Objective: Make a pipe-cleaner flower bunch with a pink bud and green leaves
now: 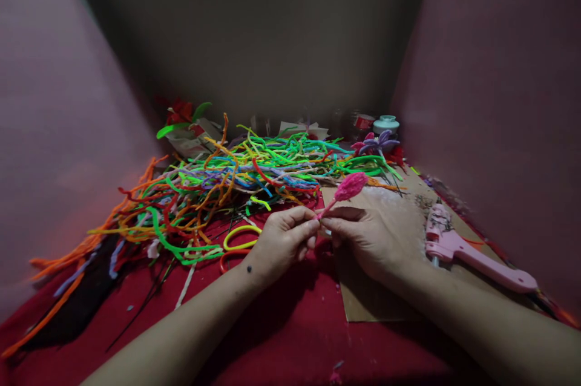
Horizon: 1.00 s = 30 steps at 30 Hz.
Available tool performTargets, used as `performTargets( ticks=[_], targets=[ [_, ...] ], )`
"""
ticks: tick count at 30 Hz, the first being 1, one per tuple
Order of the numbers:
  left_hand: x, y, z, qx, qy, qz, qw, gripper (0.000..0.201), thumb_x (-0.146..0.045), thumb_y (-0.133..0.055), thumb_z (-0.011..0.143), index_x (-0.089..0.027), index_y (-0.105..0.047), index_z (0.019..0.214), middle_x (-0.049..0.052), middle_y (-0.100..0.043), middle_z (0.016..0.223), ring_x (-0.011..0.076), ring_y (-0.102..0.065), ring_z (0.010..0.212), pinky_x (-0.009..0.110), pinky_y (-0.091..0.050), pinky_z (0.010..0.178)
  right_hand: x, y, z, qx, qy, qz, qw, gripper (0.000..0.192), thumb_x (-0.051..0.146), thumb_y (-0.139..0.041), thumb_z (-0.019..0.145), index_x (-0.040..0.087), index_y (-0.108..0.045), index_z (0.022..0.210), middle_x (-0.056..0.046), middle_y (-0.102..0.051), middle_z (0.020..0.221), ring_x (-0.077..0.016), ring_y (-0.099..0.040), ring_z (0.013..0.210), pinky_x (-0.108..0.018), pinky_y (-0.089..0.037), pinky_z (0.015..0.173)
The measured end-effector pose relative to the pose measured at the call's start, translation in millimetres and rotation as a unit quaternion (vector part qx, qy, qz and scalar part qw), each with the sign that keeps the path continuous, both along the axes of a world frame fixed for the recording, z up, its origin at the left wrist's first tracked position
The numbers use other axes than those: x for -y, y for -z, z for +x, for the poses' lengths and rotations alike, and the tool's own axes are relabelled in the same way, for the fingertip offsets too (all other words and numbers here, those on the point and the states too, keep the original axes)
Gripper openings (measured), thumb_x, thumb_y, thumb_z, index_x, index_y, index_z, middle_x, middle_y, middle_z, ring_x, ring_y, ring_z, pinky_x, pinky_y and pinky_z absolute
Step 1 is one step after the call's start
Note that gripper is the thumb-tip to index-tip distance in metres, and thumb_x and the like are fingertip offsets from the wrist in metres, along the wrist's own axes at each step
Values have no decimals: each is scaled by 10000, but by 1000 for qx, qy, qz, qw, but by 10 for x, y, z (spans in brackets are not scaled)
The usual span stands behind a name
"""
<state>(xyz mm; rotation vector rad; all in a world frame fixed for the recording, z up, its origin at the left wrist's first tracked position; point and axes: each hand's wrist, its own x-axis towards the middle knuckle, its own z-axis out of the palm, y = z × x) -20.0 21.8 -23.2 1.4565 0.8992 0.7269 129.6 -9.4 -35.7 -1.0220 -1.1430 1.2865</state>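
The fingertips of the left hand (282, 241) and the right hand (365, 238) both pinch the stem of a pink fuzzy bud (350, 187), near the left edge of the cardboard (370, 301). The left hand partly hides the scissors (238, 247). Rightward lies a pink glue gun (481, 260); behind, a tangled heap of coloured fuzzy sticks (272, 162) occupies much of the red cloth (272, 337).

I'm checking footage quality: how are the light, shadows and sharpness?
Head view: dim overall, the back wall very dark; a soft shadow on the red cloth below the left hand; the left wall looks blurred, the pink piece clearer.
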Motion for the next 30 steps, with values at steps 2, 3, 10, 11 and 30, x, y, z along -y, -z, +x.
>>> performTargets(
  ticks=[2, 3, 10, 11, 30],
  targets=[
    [5, 1, 2, 9, 2, -16, 1000, 175, -290, -586, 768, -130, -565, 700, -43, -503, 487, 28, -384, 360, 140, -281, 369, -11, 39, 8, -20, -1, -3, 1000, 174, 288, -636, 705, 151, -651, 598, 4, -553, 563, -98, -445, 521, -244, -320, 488],
    [7, 1, 2, 12, 3, -22, 1000, 174, -287, -590, 767, -130, -565, 695, -43, -504, 484, 26, -378, 356, 139, -276, 366, -15, 54, 12, -28, -5, -5, 1000, 172, 287, -637, 706, 151, -652, 602, 2, -553, 566, -98, -443, 521, -246, -315, 487],
    [-2, -14, -11, 22, 18, -32, 999, 208, -315, -601, 768, -122, -578, 693, -47, -485, 481, 20, -348, 357, 141, -244, 356, -27, 174, -8, -105, -31, 7, 994, 127, 239, -657, 717, 139, -651, 639, 0, -541, 568, -102, -458, 536, -244, -311, 494],
    [-6, -12, -14, 26, 21, -39, 999, 210, -314, -599, 771, -123, -572, 688, -49, -479, 478, 19, -343, 356, 138, -237, 353, -30, 191, -17, -125, -34, -2, 992, 99, 229, -672, 706, 141, -656, 663, 1, -552, 581, -101, -468, 539, -243, -317, 499],
    [-105, 24, -97, 115, 134, -205, 963, 181, -311, -590, 782, -139, -550, 746, -74, -434, 473, -6, -188, 295, 131, -150, 297, -37, 114, -1, -105, -51, -17, 993, 133, 264, -698, 672, 142, -657, 641, -5, -576, 619, -91, -450, 556, -235, -323, 506]
  ],
)
